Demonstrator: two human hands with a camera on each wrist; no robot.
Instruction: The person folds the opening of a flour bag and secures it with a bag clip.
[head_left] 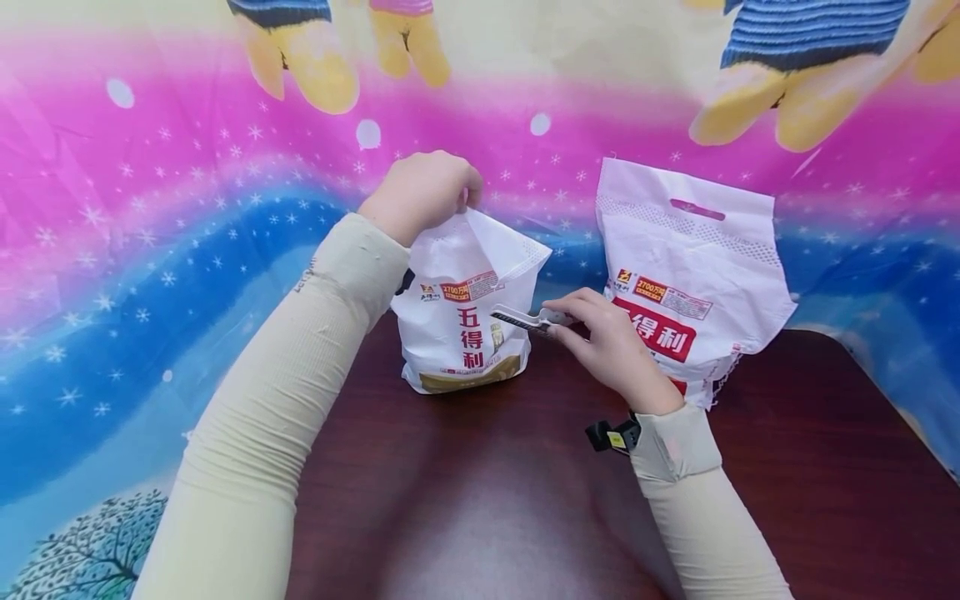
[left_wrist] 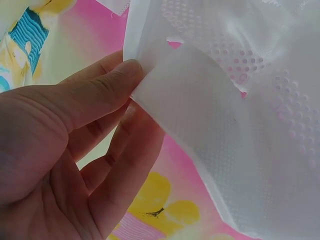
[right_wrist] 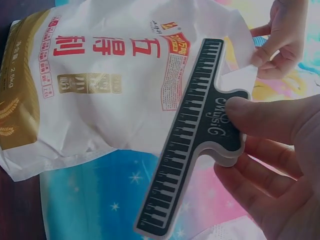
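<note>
A white bag (head_left: 435,325) with red lettering and a gold base stands upright on the table. At its top edge my left hand (head_left: 429,190) pinches the folded white material between thumb and fingers, as the left wrist view shows close up. My right hand (head_left: 611,346) holds a bag clip (right_wrist: 182,135) with a piano-key pattern and "Music" on its handle, thumb on one side and fingers on the other. In the head view the clip is in front of the bag's right side; whether it touches the bag I cannot tell.
A second white bag (head_left: 690,242) with a cut-out handle and red label stands to the right, behind my right hand. The dark wooden table (head_left: 465,492) runs toward me. A colourful printed cloth (head_left: 225,225) hangs close behind both bags.
</note>
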